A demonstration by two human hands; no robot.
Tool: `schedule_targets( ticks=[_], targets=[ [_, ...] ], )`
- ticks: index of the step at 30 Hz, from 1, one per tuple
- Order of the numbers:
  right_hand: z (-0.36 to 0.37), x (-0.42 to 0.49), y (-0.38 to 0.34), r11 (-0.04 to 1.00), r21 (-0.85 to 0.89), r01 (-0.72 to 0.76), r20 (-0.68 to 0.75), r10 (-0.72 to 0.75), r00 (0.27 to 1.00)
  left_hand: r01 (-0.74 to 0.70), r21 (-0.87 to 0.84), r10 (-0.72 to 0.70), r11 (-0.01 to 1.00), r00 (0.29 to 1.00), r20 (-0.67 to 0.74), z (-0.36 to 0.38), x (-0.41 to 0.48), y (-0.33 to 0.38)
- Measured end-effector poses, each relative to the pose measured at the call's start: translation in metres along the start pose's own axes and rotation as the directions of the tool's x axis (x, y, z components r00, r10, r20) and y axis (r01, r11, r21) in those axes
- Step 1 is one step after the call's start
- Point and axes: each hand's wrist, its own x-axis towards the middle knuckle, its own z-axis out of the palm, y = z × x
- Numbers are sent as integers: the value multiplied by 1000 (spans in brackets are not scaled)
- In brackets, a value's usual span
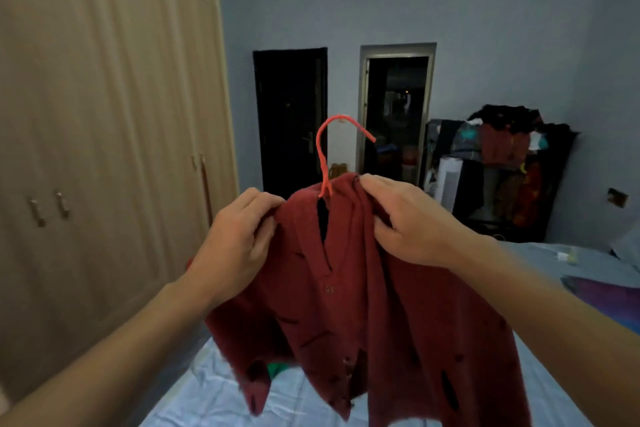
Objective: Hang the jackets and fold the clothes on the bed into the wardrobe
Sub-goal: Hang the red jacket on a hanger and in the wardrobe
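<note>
A dark red knitted jacket (374, 316) with buttons and ragged slits hangs on a coral-red hanger (325, 156), held up over the bed (214, 395). My left hand (235, 239) grips its left shoulder, and my right hand (408, 219) grips the right shoulder near the collar. The hanger's hook sticks up between my hands. The wooden wardrobe (104, 115) stands at the left with its doors closed. A bit of green cloth (277, 368) peeks out under the jacket on the bed.
A dark door (289, 118) and an open doorway (396, 115) are in the far wall. A rack piled with clothes (505, 163) stands at the back right. A purple item (609, 295) lies on the bed at the right.
</note>
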Motion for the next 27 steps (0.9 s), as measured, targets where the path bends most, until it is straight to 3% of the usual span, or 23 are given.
schedule_targets(
  ticks=[7,12,21,27],
  targets=[
    [51,35,-75,956,292,13,55,-31,998,106,36,-109,994,989,103,-86,-58,-31],
    [85,68,-130,870,492,27,47,-58,997,79,196,-91,978,994,53,-153,-85,-61],
    [116,114,-201,831,539,138,-86,-108,990,147,326,-120,934,988,-99,-226,-111,-89],
    [119,124,-206,805,590,65,-134,18,991,215,316,-156,924,967,-202,-235,-115,-91]
  ],
)
